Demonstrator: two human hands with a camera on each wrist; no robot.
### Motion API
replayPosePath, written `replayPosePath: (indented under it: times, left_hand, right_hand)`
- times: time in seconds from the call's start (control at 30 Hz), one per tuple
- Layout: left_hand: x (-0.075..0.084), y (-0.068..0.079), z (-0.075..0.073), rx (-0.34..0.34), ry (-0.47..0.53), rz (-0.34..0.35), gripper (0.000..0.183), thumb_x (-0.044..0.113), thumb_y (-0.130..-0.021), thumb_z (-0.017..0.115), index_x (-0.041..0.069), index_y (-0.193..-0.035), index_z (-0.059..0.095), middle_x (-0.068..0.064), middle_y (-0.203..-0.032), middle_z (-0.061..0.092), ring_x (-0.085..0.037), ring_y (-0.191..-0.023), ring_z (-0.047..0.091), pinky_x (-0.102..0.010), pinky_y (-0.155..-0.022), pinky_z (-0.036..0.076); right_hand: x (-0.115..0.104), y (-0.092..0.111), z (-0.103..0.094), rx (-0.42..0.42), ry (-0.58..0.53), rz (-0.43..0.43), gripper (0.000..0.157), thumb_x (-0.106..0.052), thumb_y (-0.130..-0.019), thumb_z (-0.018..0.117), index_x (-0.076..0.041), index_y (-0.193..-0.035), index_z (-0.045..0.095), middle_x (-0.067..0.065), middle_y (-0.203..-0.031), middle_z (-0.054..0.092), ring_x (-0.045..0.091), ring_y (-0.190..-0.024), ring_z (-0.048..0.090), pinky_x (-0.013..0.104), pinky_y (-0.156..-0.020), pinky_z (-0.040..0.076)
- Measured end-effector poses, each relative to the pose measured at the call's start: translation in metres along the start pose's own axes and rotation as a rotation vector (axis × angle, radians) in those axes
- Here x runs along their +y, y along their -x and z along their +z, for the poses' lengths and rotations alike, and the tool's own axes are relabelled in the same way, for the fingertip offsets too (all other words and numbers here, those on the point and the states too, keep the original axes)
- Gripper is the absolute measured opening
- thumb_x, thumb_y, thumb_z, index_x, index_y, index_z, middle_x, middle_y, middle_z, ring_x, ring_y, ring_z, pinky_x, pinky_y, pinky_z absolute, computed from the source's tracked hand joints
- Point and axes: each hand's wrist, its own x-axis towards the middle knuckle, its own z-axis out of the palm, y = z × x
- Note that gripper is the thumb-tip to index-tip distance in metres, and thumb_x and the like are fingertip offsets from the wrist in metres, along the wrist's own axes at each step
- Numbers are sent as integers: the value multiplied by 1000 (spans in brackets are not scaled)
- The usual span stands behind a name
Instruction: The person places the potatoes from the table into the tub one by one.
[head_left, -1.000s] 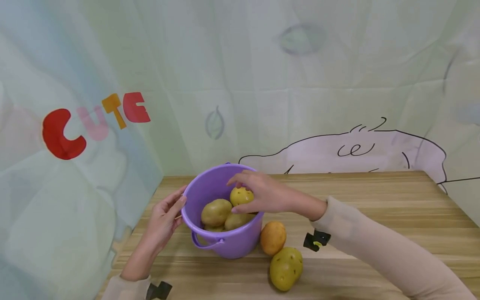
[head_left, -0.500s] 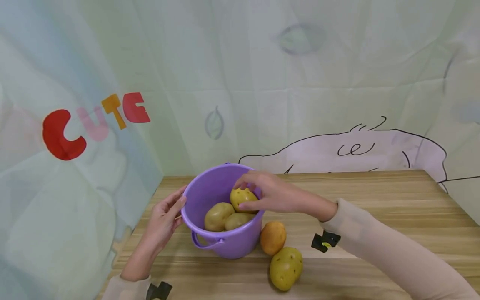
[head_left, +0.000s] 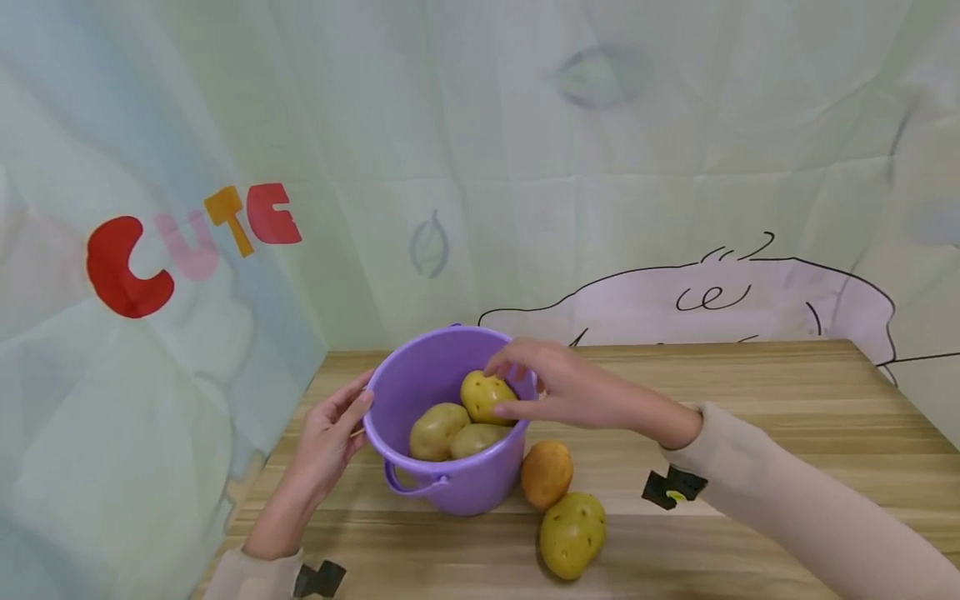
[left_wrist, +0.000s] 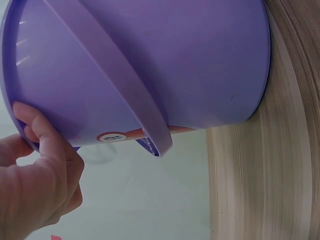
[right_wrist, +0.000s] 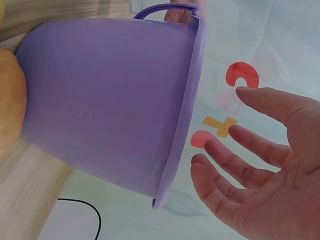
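Note:
A purple bucket point(head_left: 480, 487) stands on the wooden table with several potatoes inside, among them a yellow spotted potato point(head_left: 483, 396) and a duller brownish one point(head_left: 437, 432). My left hand point(head_left: 330, 433) pinches the bucket's left rim between thumb and fingers, as the left wrist view also shows. Over the right rim hovers my right hand point(head_left: 558, 385), its fingers spread and loosely bent around nothing. In the right wrist view that hand point(right_wrist: 265, 170) is apart from the rim. Outside the bucket, at its right, lie an orange-brown potato point(head_left: 547, 475) and a green-yellow potato point(head_left: 573, 535).
The wooden table point(head_left: 720, 400) stretches away to the right. A bucket handle point(left_wrist: 125, 85) hangs down along the bucket's side. Behind the table hangs a pale printed curtain point(head_left: 525, 167) with coloured letters on the left.
My right hand has come away from the yellow spotted potato, leaving it in the bucket, and has moved right toward the rim. The potatoes inside have settled slightly. My left hand has stayed put.

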Motion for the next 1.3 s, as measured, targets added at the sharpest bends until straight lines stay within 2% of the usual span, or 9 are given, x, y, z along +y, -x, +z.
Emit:
replayPosePath:
  times: [0.23,0.43,0.5,0.8,1.03,1.13,1.23,1.3]
  left_hand:
    - [2,-1,1,-9,-1,11,51,16,-107,49,-8,-150,34,-6,-116,60,-12,-93,65,-20,-78,58]
    - [2,-3,1,-9,0,13,51,16,-107,48,-8,-150,34,-4,-114,61,-11,-91,65,-19,-75,58]
    - [2,-3,1,-10,0,13,51,16,-107,48,-8,-150,34,-4,-114,61,-11,-92,65,-19,-75,58]
    - [1,-3,0,-7,0,9,51,16,-107,49,-8,-150,34,-3,-112,61,-10,-90,64,-18,-74,58]
    - [0,-1,-1,-14,12,15,51,16,-107,49,-8,-150,33,-5,-113,60,-11,-91,65,-19,-75,58]
    - [0,-1,-2,-24,16,21,51,15,-107,48,-8,-150,33,-6,-113,60,-11,-92,65,-18,-75,58]
    - [-1,-1,-2,-28,19,23,51,15,-107,48,-8,-150,33,-6,-113,60,-12,-92,65,-18,-75,58]
    - [-1,-1,-2,-27,18,23,51,15,-107,48,-8,-150,33,-6,-113,60,-12,-92,65,-19,-75,58]
  right_hand:
    - [-2,12,-3,14,32,-52,29,-24,-91,75,-12,-115,64,-5,-98,60,11,-89,56,28,-66,55]
    - [-4,25,-3,28,39,-103,24,-23,-92,74,-16,-113,64,-7,-108,60,18,-93,58,27,-64,53]
    - [-5,30,-2,30,54,-106,25,-23,-93,74,-16,-114,65,-7,-112,61,17,-96,58,28,-68,54]
    - [-11,51,5,10,76,-79,27,-30,-94,72,-15,-117,66,-5,-120,62,13,-111,57,37,-90,53]
    - [-13,62,10,-24,92,-18,26,-29,-94,72,-19,-118,67,-12,-115,60,11,-109,57,36,-93,53]
    - [-12,68,13,-57,88,20,29,-34,-93,73,-23,-119,66,-15,-115,58,8,-109,56,33,-94,53]
    - [-9,74,18,-78,93,15,32,-38,-92,73,-24,-119,65,-16,-115,57,7,-109,56,32,-94,53]
    - [-5,77,23,-79,110,-23,33,-40,-92,73,-22,-119,65,-15,-114,57,6,-107,56,30,-92,54]
